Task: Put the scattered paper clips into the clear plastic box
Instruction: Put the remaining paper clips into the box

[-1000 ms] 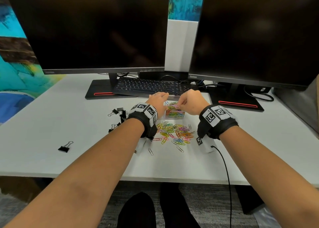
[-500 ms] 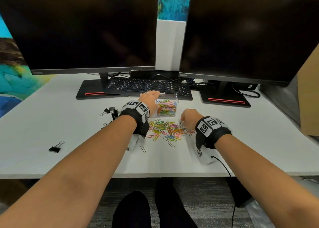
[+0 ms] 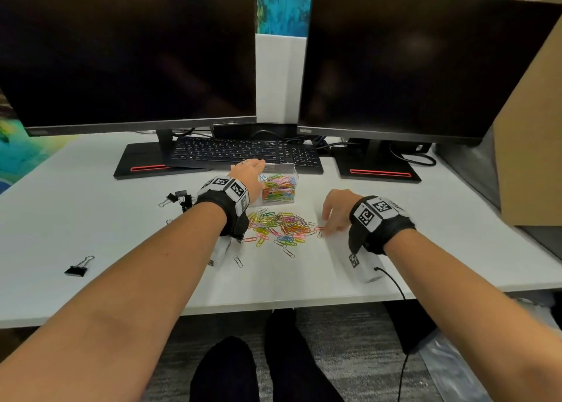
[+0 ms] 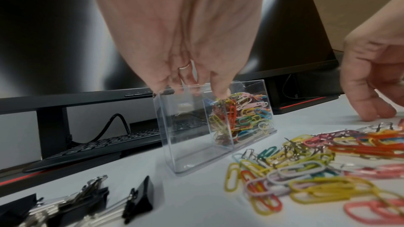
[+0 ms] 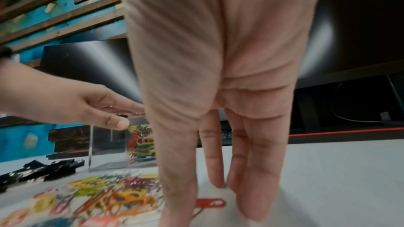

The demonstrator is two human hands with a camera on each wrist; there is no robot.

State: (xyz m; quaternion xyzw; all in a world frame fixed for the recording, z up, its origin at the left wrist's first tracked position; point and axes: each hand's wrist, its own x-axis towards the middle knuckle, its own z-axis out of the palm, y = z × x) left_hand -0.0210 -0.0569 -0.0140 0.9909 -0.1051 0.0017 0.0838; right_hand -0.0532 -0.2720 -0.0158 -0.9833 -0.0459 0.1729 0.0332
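The clear plastic box stands on the white desk in front of the keyboard. Its right compartment holds coloured paper clips and its left one looks empty. My left hand grips the box's top edge, thumb on the near wall and fingers over the rim. A pile of scattered coloured paper clips lies just in front of the box. My right hand reaches down at the pile's right edge with straight fingers, tips on the desk beside a red clip.
Black binder clips lie left of the box, with one more far left. A keyboard and two monitors on stands fill the back. A cardboard panel stands at the right. A few stray clips lie nearer the desk's front edge.
My right hand has left the box's top, come down and to the right, and spread its fingers at the pile's right edge. My left hand has stayed on the box.
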